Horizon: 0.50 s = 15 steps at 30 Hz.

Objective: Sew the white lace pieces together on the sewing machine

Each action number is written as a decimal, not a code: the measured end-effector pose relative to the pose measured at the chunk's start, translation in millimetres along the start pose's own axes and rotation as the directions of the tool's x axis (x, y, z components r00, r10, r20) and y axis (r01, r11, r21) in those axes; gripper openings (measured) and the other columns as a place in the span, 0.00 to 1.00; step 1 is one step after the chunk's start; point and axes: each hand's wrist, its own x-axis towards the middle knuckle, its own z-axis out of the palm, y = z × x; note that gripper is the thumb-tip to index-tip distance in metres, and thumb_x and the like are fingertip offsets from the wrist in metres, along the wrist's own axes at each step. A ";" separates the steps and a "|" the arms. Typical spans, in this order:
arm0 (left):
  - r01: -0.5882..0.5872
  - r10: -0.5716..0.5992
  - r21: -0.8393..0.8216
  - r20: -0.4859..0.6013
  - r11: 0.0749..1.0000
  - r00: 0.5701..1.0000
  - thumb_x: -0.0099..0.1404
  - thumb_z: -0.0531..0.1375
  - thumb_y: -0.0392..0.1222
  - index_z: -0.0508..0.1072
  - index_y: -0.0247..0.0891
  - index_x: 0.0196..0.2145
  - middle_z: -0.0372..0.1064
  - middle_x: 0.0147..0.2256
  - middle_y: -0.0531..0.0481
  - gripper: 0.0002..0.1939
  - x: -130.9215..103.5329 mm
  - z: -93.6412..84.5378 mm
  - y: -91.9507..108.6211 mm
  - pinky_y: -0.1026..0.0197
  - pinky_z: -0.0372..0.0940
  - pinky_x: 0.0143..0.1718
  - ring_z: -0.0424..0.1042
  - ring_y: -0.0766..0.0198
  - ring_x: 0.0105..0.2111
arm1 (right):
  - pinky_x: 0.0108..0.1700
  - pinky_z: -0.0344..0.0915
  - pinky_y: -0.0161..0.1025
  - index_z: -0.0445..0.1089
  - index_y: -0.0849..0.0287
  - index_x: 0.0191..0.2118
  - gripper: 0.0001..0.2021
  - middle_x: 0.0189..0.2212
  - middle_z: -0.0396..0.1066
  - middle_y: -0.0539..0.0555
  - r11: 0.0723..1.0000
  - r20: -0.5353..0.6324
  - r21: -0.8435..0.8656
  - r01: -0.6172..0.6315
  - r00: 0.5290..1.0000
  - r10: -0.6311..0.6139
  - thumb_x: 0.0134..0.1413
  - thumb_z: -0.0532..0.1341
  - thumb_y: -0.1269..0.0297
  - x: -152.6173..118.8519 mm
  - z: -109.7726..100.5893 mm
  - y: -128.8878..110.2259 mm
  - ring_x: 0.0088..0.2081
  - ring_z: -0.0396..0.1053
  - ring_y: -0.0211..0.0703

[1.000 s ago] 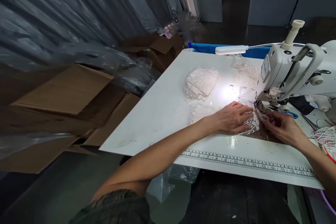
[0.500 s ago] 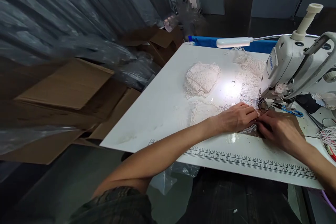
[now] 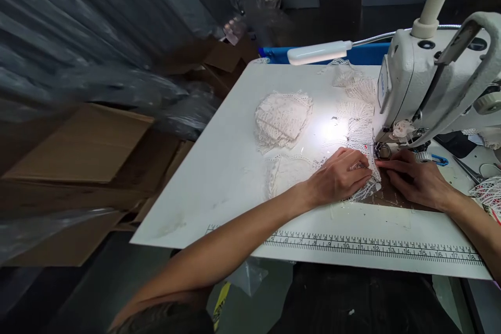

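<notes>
A white lace strip with fringe-like threads [image 3: 360,130] runs under the presser foot [image 3: 379,150] of a white sewing machine [image 3: 417,75]. My left hand [image 3: 342,175] rests on it with curled fingers, gripping the lace just left of the foot. On the other side, my right hand [image 3: 418,180] pinches the lace edge by its fingertips, close in front of the foot; the thumb is partly hidden. Two cream lace pieces lie to the left: a rounded stack [image 3: 284,117] and a lower piece [image 3: 289,175], partly covered by my left forearm.
A white lamp [image 3: 319,53] lights the table [image 3: 219,167]. A printed ruler [image 3: 352,246] follows the front edge. Metal scissors [image 3: 468,168], a blue-handled tool [image 3: 439,159] and more lace [image 3: 489,193] lie at right. Cardboard boxes [image 3: 80,143] stand beyond the left edge.
My hands, close together before, are now further apart, with the lace edge showing between them. The whole view has shifted, bringing the machine larger and further left.
</notes>
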 end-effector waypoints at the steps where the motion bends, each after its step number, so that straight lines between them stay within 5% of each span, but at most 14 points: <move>1: 0.000 0.000 0.009 -0.002 1.000 1.000 0.72 0.53 0.37 0.74 0.35 0.35 0.71 0.34 0.48 0.11 0.7 -0.2 0.2 0.60 0.68 0.37 0.68 0.67 0.34 | 0.24 0.56 0.34 0.75 0.50 0.50 0.19 0.38 0.74 0.56 0.999 0.000 -0.030 0.018 1.000 -0.018 0.61 0.50 0.58 -0.3 0.5 0.9 0.25 0.65 0.37; 5: -0.041 0.041 0.047 0.005 0.998 0.999 0.71 0.54 0.36 0.73 0.37 0.34 0.71 0.33 0.50 0.09 2.6 -0.7 0.7 0.59 0.66 0.36 0.68 0.67 0.32 | 0.22 0.52 0.33 0.74 0.51 0.53 0.21 0.40 0.73 0.58 0.991 -0.003 -0.117 0.067 0.998 -0.067 0.63 0.48 0.57 -0.8 2.8 2.7 0.27 0.65 0.38; 11: -0.105 0.096 0.067 0.126 0.992 0.987 0.72 0.51 0.33 0.72 0.39 0.36 0.73 0.37 0.53 0.11 0.6 1.4 -1.0 0.53 0.63 0.54 0.72 0.69 0.37 | 0.21 0.48 0.34 0.72 0.49 0.54 0.20 0.42 0.72 0.58 0.966 0.033 -0.256 0.033 0.999 -0.025 0.64 0.49 0.54 -1.7 8.4 -0.4 0.30 0.67 0.41; 15: -0.143 0.135 0.047 0.145 0.989 0.980 0.72 0.50 0.32 0.71 0.37 0.37 0.73 0.38 0.52 0.11 -1.7 4.0 -3.4 0.55 0.61 0.59 0.72 0.70 0.38 | 0.23 0.54 0.36 0.73 0.51 0.53 0.21 0.42 0.72 0.59 0.986 -0.014 -0.168 0.014 1.000 -0.016 0.63 0.49 0.55 -3.9 6.9 -1.7 0.32 0.69 0.44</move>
